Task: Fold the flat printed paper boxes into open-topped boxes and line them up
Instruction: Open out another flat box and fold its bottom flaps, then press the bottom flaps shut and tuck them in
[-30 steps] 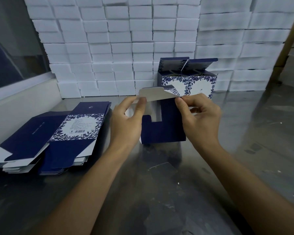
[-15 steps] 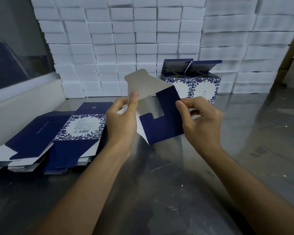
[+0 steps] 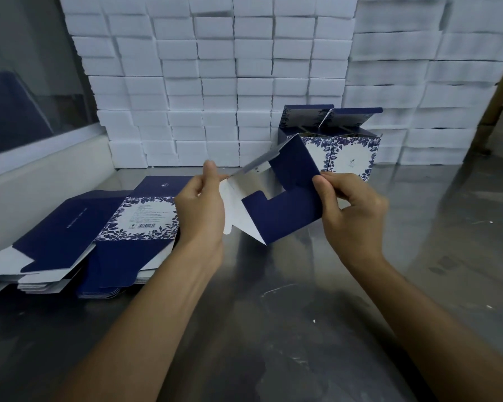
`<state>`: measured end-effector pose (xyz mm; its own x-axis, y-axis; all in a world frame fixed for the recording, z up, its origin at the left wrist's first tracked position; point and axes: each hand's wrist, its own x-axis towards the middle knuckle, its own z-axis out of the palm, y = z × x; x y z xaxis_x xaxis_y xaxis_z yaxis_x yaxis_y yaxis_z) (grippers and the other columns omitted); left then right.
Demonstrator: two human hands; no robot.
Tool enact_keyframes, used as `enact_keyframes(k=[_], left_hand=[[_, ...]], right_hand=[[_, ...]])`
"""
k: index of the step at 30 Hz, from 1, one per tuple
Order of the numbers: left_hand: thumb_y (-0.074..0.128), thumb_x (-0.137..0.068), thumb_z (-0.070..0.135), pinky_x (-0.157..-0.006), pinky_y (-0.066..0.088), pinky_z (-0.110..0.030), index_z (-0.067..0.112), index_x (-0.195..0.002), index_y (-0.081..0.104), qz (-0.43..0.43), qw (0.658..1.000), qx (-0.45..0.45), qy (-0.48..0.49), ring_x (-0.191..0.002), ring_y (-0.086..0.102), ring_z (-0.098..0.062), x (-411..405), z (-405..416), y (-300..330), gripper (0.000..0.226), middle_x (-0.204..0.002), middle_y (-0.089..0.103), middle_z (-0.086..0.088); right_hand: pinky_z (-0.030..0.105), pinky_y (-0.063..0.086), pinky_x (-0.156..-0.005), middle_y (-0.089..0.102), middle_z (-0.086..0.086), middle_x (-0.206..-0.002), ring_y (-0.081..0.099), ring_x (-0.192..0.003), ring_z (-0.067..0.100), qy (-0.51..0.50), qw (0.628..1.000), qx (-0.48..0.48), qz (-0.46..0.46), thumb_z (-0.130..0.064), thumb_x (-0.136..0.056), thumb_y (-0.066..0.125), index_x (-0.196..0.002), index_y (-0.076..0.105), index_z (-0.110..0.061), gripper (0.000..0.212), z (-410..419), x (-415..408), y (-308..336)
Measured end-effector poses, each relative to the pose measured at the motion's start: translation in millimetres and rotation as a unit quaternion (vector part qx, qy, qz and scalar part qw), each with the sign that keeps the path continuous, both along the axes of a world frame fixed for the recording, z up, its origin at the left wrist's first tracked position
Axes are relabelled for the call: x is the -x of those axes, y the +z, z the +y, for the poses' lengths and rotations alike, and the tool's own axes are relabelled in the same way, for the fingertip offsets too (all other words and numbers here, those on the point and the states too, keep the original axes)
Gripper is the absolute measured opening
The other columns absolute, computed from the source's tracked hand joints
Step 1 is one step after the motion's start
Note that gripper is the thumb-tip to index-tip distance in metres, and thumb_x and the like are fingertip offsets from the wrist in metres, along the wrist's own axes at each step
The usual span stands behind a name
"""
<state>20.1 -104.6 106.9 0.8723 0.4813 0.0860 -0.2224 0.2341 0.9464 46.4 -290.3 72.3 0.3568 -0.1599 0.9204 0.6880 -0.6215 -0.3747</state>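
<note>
- Far left of frame: a white ledge (image 3: 41, 181) is seen under a dark glass pane (image 3: 18, 111); neither is involved in the work.
- Lower left: two stacks of flat printed blanks (image 3: 99, 236) are laid side by side on the steel table (image 3: 302, 329), fanned at their near ends. They are close to the left forearm, so a careless sweep is judged likely to scatter them.
- Left of centre: the left hand (image 3: 201, 210) is held with fingers curled, and a white flap of the half-folded box (image 3: 285, 207) is pinched between thumb and fingertips.
- Centre: the half-folded box is held up off the table between both hands, tilted, with its navy bottom flaps not yet locked and the silvery inside showing.
- Risk, as judged: if the flaps are pushed in the wrong order or off the crease, the notched tab may miss its slot, the card may crease, or the base may spring open.
- Right of centre: the right hand (image 3: 352, 210) is closed in a pinch on the navy panel's right edge, thumb on top.
- Behind the hands: two finished boxes (image 3: 331, 143) are stood touching, tops open, against the wall of white foam blocks (image 3: 244, 68). They are partly hidden by the raised box and could be knocked when the next one is set beside them.
</note>
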Motion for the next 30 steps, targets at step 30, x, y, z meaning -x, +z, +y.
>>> enact_keyframes(k=[30], left_hand=[[0.044, -0.101, 0.039, -0.056, 0.031, -0.028, 0.012, -0.078, 0.039, -0.174, 0.858, -0.481, 0.038, -0.061, 0.038, -0.016, -9.7, 7.1, -23.7, 0.036, -0.066, 0.042, 0.001]], right_hand=[[0.017, 0.027, -0.056, 0.042, 0.0, -0.064, 0.031, -0.061, 0.012, 0.046, 0.998, 0.031, 0.032, -0.015, -0.099, 0.056, -0.07, 0.048, -0.003, 0.033, 10.4, 8.1, 6.3]])
